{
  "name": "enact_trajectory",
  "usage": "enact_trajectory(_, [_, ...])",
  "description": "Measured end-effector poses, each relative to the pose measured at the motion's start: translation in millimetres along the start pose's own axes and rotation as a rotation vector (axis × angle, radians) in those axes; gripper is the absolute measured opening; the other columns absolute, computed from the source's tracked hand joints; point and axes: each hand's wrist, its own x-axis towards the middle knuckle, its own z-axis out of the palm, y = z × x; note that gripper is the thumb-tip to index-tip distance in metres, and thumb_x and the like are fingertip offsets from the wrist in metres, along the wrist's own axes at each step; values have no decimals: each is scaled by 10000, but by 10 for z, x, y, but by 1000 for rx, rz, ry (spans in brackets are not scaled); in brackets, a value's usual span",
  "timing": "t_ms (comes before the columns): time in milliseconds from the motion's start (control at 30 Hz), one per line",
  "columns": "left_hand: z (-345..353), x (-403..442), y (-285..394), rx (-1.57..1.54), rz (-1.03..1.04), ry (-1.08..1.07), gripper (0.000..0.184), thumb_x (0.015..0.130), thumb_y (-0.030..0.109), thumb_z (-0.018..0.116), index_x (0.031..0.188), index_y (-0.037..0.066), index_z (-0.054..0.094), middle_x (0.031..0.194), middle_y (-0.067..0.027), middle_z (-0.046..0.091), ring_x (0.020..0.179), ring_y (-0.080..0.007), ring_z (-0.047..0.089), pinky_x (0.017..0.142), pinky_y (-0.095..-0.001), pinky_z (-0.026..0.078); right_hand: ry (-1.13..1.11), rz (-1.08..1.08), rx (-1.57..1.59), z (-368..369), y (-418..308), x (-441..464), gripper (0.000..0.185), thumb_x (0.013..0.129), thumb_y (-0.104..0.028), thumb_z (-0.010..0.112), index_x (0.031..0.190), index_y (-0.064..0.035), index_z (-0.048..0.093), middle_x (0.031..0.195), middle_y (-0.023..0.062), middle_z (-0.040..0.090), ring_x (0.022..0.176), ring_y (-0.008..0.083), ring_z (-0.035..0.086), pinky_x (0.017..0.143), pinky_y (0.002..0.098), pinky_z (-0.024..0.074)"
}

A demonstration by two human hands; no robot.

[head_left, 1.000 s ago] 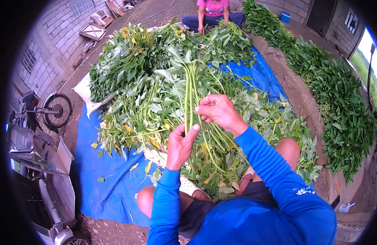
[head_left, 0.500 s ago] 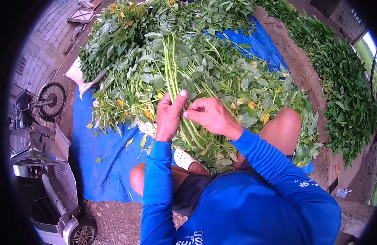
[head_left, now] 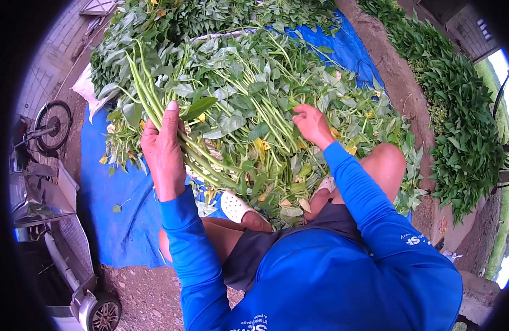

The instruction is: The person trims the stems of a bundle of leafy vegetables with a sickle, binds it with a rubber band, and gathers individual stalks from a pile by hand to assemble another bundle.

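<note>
My left hand [head_left: 165, 146] is closed around a bunch of long, leafy green stems [head_left: 145, 99] that look like water spinach, thumb on top. The stems' leafy tips point up and left, and their lower ends hang down to the right. On the right, my right hand [head_left: 312, 126] is over the pile of leafy stems [head_left: 232, 91], its fingers curled together at the leaves. Whatever may be between those fingertips is too small to make out. Yellow leaves [head_left: 261, 146] are mixed into the pile between the hands.
A blue tarp [head_left: 119, 204] lies under the pile. White clogs [head_left: 236, 207] are on my feet at its near edge. To the left stand a motorcycle wheel [head_left: 53, 127] and a silver sidecar-like vehicle [head_left: 72, 237]. More bundled greens [head_left: 464, 127] line the right side.
My hands have come apart. The left has moved left with the bunch of stems, and the right has let go of it and shifted right over the pile.
</note>
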Motion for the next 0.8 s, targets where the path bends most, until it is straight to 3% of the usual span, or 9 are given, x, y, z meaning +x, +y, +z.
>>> enact_trajectory(67, [6, 11, -15, 36, -10, -23, 264, 1036, 331, 769, 906, 121, 677, 735, 41, 587, 629, -45, 499, 568, -234, 395, -202, 1, -72, 424, -89, 193, 307, 918, -199, 674, 1165, -53, 782, 1086, 226, 786, 1010, 384, 759, 943, 439, 589])
enact_trajectory(167, [64, 1, 19, 56, -27, -50, 291, 1019, 341, 788, 878, 121, 660, 731, 41, 587, 614, -48, 493, 549, -237, 406, -87, 69, -253, 865, -300, 357, 263, 907, -219, 677, 1071, -51, 795, 1128, 274, 755, 1054, 464, 733, 960, 499, 576])
enact_trajectory(267, [36, -25, 59, 82, -63, -55, 292, 1016, 337, 791, 873, 110, 675, 728, 41, 590, 626, -50, 500, 562, -240, 389, -174, 80, -295, 1031, -225, 487, 291, 903, -235, 694, 1099, -28, 753, 1109, 277, 757, 1057, 467, 726, 961, 515, 567])
enact_trajectory(367, [-62, -6, 108, 110, -40, -11, 280, 1015, 337, 793, 896, 101, 700, 731, 41, 598, 631, -49, 501, 570, -238, 381, -110, 33, -145, 869, -452, 442, 327, 885, -229, 705, 1114, 5, 700, 1100, 305, 737, 1060, 504, 703, 951, 539, 557])
enact_trajectory(400, [-102, 13, 89, 108, -32, 3, 269, 1016, 334, 792, 921, 94, 716, 737, 40, 607, 635, -46, 502, 576, -234, 383, -141, -11, -155, 830, -462, 447, 328, 951, -255, 699, 1166, -8, 666, 1071, 231, 760, 969, 395, 740, 903, 494, 576])
enact_trajectory(533, [-148, 33, 116, 90, -38, 4, 258, 1021, 325, 786, 915, 102, 711, 734, 43, 607, 642, -41, 511, 579, -230, 385, -492, 545, 619, 593, -594, 544, 227, 1078, -281, 646, 1145, -74, 708, 1005, 30, 745, 810, 106, 667, 703, 289, 581])
enact_trajectory(633, [-158, 28, 137, 48, -36, -10, 252, 1021, 323, 785, 921, 105, 709, 740, 42, 609, 643, -42, 514, 577, -232, 386, -591, 678, 823, 662, -392, 663, 249, 1058, -272, 684, 1147, -42, 718, 982, 31, 744, 763, 105, 649, 642, 276, 574])
enact_trajectory(667, [-173, 33, 138, 52, -37, -13, 248, 1021, 317, 785, 933, 96, 715, 750, 37, 615, 643, -45, 514, 577, -233, 387, -580, 631, 821, 649, -372, 647, 233, 1020, -209, 719, 1128, -4, 734, 963, 39, 739, 762, 109, 643, 638, 291, 559])
enact_trajectory(800, [-247, -1, 174, 82, -36, 8, 247, 1017, 312, 789, 938, 85, 731, 740, 37, 615, 633, -46, 511, 570, -233, 385, -413, 262, 591, 375, -738, 415, 316, 948, -264, 824, 1140, -18, 775, 963, 29, 745, 807, 109, 657, 664, 299, 546])
